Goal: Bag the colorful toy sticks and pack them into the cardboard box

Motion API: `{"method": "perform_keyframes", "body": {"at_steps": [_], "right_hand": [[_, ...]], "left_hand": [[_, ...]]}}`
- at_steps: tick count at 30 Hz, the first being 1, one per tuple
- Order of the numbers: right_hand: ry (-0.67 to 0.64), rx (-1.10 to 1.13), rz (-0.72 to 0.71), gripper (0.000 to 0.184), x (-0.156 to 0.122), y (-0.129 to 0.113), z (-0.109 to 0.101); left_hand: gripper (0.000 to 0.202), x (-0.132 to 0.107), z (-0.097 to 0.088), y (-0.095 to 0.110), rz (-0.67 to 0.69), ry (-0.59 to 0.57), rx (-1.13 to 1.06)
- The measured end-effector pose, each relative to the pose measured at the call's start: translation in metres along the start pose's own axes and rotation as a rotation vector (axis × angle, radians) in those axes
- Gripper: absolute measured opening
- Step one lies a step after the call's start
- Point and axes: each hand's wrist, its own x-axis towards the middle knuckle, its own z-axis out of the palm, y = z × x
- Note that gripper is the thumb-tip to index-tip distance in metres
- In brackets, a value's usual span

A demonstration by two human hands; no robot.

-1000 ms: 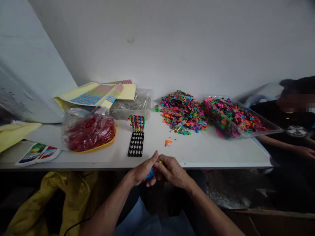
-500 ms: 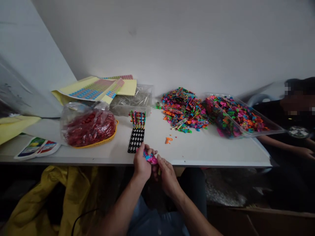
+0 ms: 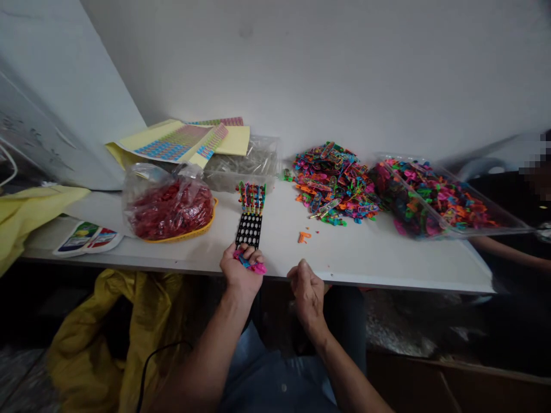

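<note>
My left hand (image 3: 241, 271) is curled around several small pink and blue plastic pieces (image 3: 257, 267), palm up at the table's front edge. Just beyond it lies a black rack with rows of holes (image 3: 248, 230), its near end partly behind my fingers. Small multicoloured pieces (image 3: 252, 196) stand in rows at the rack's far end. To the right, my right hand (image 3: 308, 293) is closed, thumb against curled fingers; anything inside it is hidden. An orange plastic piece (image 3: 304, 236) lies on the table beyond that hand.
Behind are a heap of colourful plastic pieces (image 3: 333, 183) and a clear bin (image 3: 456, 229) of more. At left sit a yellow basket (image 3: 189, 234) with bagged red pieces (image 3: 172, 209), sticker sheets (image 3: 172, 143) and a clear box (image 3: 224, 180). Another person's arm (image 3: 512, 252) is at far right.
My hands have moved apart: the right has drawn away from the pieces in my left hand, towards the right. My left hand keeps hold of them. The camera view has shifted slightly.
</note>
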Motion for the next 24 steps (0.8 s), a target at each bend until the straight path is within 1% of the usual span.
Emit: {"method": "perform_keyframes", "body": {"at_steps": [2,4,8,10,13,17,20,22,24], "right_hand": [[0.070,0.016,0.057,0.061,0.004,-0.001,0.003],[0.084,0.123,0.117,0.061,0.007,-0.001,0.008],[0.104,0.327,0.216,0.055,0.009,-0.002,0.020],[0.111,0.411,0.226,0.051,0.008,-0.003,0.026],[0.089,0.477,0.189,0.046,0.005,-0.003,0.034],[0.027,0.419,0.138,0.042,-0.001,0.001,0.040],[0.012,0.369,0.115,0.042,-0.003,0.003,0.041],[0.016,0.285,0.082,0.041,-0.005,0.003,0.040],[0.040,0.161,-0.001,0.040,-0.006,0.002,0.038]], "left_hand": [[0.032,-0.001,0.001,0.001,-0.012,-0.003,-0.004],[0.031,-0.002,0.002,0.001,-0.016,0.007,-0.006],[0.030,-0.004,0.005,0.001,-0.020,0.029,-0.034],[0.030,-0.004,0.006,0.000,-0.019,0.027,-0.050],[0.030,-0.004,0.007,0.000,-0.020,0.026,-0.062],[0.029,-0.004,0.008,-0.002,-0.012,0.033,-0.085],[0.028,-0.003,0.006,-0.002,-0.008,0.034,-0.098],[0.028,-0.002,0.004,-0.002,-0.005,0.033,-0.105],[0.027,-0.001,0.002,-0.002,-0.002,0.032,-0.113]]}}
